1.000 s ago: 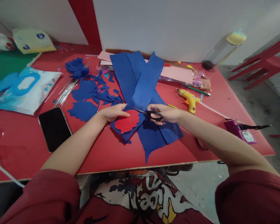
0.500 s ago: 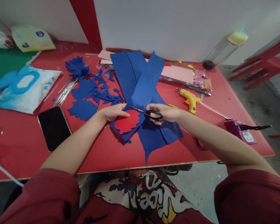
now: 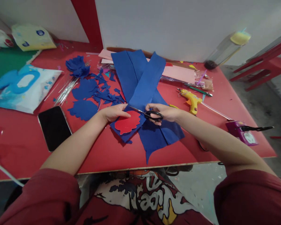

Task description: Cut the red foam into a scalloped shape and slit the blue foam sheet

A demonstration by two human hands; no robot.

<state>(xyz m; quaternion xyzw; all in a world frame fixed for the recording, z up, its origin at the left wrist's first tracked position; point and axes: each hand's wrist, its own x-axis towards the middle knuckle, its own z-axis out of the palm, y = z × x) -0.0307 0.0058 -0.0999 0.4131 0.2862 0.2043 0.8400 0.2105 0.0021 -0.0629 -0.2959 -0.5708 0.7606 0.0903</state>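
My left hand (image 3: pixel 117 112) pinches a red scalloped template (image 3: pixel 127 122) against a blue sheet (image 3: pixel 143 90), its thumb on top of the red piece. Black-handled scissors (image 3: pixel 154 115) sit in my right hand (image 3: pixel 165 112), fingers in the loops. Their blades point left, at the blue material just above the template's upper edge. Under both hands lie more blue strips (image 3: pixel 159 134), crossing one another. Left of my left hand are blue scalloped cutouts (image 3: pixel 83 109) and a heap of blue scraps (image 3: pixel 105 93).
A black phone (image 3: pixel 54 128) lies by my left forearm, with a wipes pack (image 3: pixel 25 89) behind it. Silver wires (image 3: pixel 66 92) and a blue petal bundle (image 3: pixel 77 66) lie further back. On the right are a yellow glue gun (image 3: pixel 189 99), a purple box (image 3: pixel 241 132) and a clear container (image 3: pixel 222 51).
Almost nothing differs. Both hands, the scissors and the template keep their places, with only a very slight shift of the whole view.
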